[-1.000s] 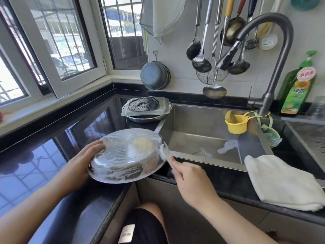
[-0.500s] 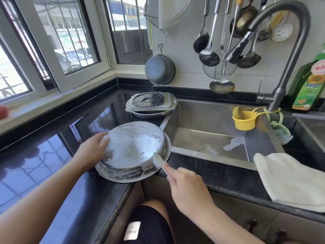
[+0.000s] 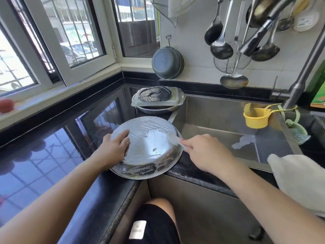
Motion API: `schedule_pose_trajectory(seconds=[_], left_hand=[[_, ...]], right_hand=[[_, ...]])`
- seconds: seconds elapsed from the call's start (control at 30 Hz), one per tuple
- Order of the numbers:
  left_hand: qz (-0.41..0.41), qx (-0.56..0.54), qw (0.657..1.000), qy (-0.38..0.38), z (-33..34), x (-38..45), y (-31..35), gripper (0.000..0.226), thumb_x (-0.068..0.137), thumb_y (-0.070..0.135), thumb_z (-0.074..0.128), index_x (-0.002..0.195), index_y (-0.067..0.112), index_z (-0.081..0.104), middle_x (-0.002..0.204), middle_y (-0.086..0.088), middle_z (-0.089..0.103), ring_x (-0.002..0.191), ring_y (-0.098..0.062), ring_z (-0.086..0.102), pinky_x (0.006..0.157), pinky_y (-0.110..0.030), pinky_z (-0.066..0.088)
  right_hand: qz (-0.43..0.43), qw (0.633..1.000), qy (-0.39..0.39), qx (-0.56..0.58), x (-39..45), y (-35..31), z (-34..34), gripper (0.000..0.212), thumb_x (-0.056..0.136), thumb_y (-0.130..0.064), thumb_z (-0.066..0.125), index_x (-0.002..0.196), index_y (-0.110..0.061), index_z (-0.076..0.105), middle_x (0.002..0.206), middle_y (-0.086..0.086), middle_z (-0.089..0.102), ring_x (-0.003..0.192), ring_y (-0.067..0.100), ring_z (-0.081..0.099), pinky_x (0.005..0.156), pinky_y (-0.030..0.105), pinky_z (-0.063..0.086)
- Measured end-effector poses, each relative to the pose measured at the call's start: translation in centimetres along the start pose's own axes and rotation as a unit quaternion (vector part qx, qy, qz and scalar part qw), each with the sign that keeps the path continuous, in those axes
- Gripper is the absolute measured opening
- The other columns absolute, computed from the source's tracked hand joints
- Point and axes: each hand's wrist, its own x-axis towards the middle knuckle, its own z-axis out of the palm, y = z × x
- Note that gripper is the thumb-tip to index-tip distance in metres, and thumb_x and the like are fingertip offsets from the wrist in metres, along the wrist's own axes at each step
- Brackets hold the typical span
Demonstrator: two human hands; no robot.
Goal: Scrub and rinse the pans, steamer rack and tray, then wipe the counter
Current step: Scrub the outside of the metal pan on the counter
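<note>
A steel pan (image 3: 149, 147) lies upside down on the black counter (image 3: 52, 164) at the sink's left corner, its bottom streaked with suds. My left hand (image 3: 117, 146) rests on the left side of the upturned bottom with the fingers laid flat. My right hand (image 3: 202, 152) pinches a small whitish scrubber (image 3: 174, 140) against the pan's right rim. Behind the pan, a steamer rack (image 3: 154, 94) lies on a rectangular tray (image 3: 175, 101), which sits on a second steel pan (image 3: 158, 110).
The steel sink (image 3: 219, 124) lies to the right, with a yellow cup (image 3: 255, 118) and a green scrubber (image 3: 299, 135) hung by the faucet (image 3: 297, 85). A white cloth (image 3: 299, 176) covers the front right edge. Ladles (image 3: 221, 46) and a grey pan (image 3: 167, 63) hang on the wall.
The pan went from tilted to lying bottom-up on the counter. My left hand slid from its left rim onto the bottom. My right hand carried the scrubber up to the right rim.
</note>
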Motion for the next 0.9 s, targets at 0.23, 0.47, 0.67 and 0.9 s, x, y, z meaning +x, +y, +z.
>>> schedule_pose_trajectory(seconds=[0.23,0.47,0.67,0.9], left_hand=[[-0.028,0.008,0.999,-0.027,0.0,-2.1,4.0,0.049,0.113,0.034,0.018,0.162,0.031,0.022,0.163,-0.002,0.02,0.149,-0.035,0.02,0.123,-0.049,0.02],[-0.057,-0.015,0.998,0.006,0.8,-1.5,2.9,0.048,0.105,0.058,0.019,0.153,0.059,0.019,0.157,-0.01,0.023,0.137,-0.036,0.044,0.115,-0.053,0.036],[-0.059,-0.037,0.997,0.032,1.9,-1.4,3.6,0.049,0.104,0.057,0.019,0.153,0.059,0.019,0.157,-0.013,0.024,0.134,-0.036,0.048,0.112,-0.05,0.039],[-0.059,-0.01,0.998,0.035,2.1,-1.5,4.0,0.049,0.105,0.054,0.017,0.153,0.058,0.017,0.159,-0.014,0.023,0.131,-0.041,0.049,0.109,-0.051,0.04]], right_hand=[[-0.09,0.987,-0.065,-0.112,-1.2,-2.4,-2.5,0.035,0.104,-0.034,0.04,0.134,-0.039,0.057,0.123,0.009,0.063,0.106,0.035,0.063,0.08,0.042,0.05],[-0.1,0.985,-0.114,-0.081,-1.1,-2.1,-2.4,0.034,0.103,-0.038,0.044,0.134,-0.046,0.056,0.128,0.005,0.063,0.11,0.034,0.063,0.087,0.041,0.053],[-0.06,0.985,-0.085,-0.137,1.5,-0.7,-3.5,0.037,0.101,-0.024,0.044,0.133,-0.037,0.06,0.12,0.01,0.063,0.1,0.032,0.063,0.077,0.038,0.049],[-0.021,0.987,-0.065,-0.147,3.4,-0.4,-4.2,0.035,0.101,-0.024,0.043,0.128,-0.032,0.063,0.108,0.01,0.061,0.084,0.03,0.06,0.074,0.035,0.048]])
